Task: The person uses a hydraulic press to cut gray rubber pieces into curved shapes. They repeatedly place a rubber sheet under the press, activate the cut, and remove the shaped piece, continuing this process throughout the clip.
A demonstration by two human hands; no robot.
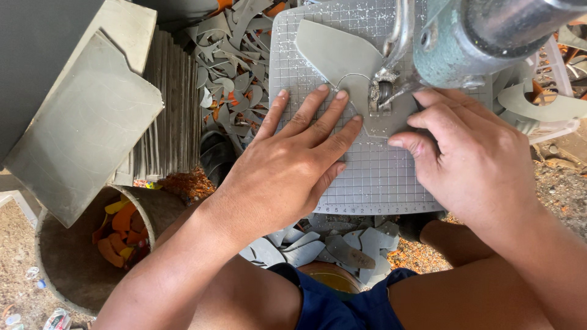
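Grey sheet [342,58] partly hidden under machine head [483,36], whose top is cut off at far edge & blurred. Cutter tip [384,91] too small to make out. Right hand [477,162] covers sheet's right part; forearm runs off the frame. Bucket [61,256] contents half hidden.

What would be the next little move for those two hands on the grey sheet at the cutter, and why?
Probably nudge the grey sheet a little further along the drawn line into the cutter. The left hand lies flat on it, the right hand presses beside the blade, and the curved line ahead of the blade looks uncut.
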